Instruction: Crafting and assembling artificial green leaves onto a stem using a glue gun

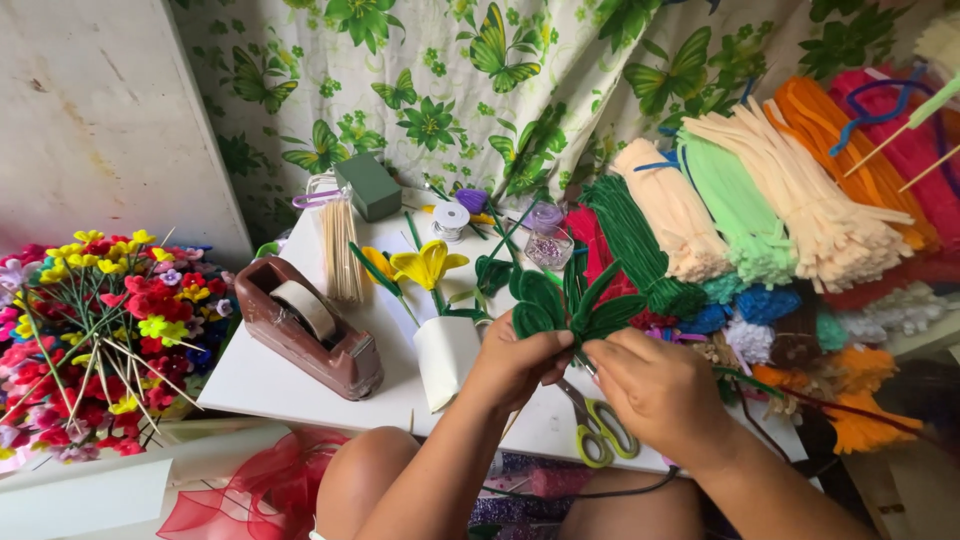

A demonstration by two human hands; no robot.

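**Both hands on green pipe-cleaner leaves**

The white table (pixel 300 385) carries a tape dispenser (pixel 310 325) and yellow-handled scissors (pixel 600 432). Above it, the left hand (pixel 515 365) and right hand (pixel 660 390) close their grip on green pipe-cleaner leaves (pixel 565 300), pinching the base so the loops stay spread.

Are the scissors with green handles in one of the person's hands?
No, the scissors lie on the white table below the right hand, and both hands hold green leaves.
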